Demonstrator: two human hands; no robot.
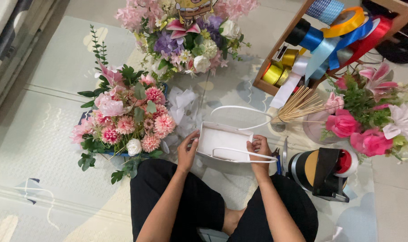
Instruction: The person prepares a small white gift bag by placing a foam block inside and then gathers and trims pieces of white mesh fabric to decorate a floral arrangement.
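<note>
1. the white paper gift bag (222,142) stands open on the floor mat (47,134), just in front of the person's crossed legs, with its mouth facing up and nothing visible inside.
2. the left hand (187,151) is curled around the bag's left end, thumb at the rim and fingers against the outer wall, so it is partly closed on the paper.
3. the right hand (259,147) pinches the bag's right end near the rim, fingers bent and closed on the edge.
4. two white cord handles (240,109) arch from the long sides; one loops away from the person, the other lies along the near rim.
5. the bag looks light and fairly stiff, but its thin walls would likely crease or buckle if squeezed; the folded ends or the cord handles seem the safest places to hold it.
6. a pink flower arrangement (125,121) sits just left of the bag, and crumpled white tissue paper (182,105) lies between them.
7. a bundle of wooden skewers (300,105) lies beyond the bag to the right, near a wooden rack of ribbon spools (320,40).
8. a tape dispenser (325,172) stands right of the right hand.
</note>
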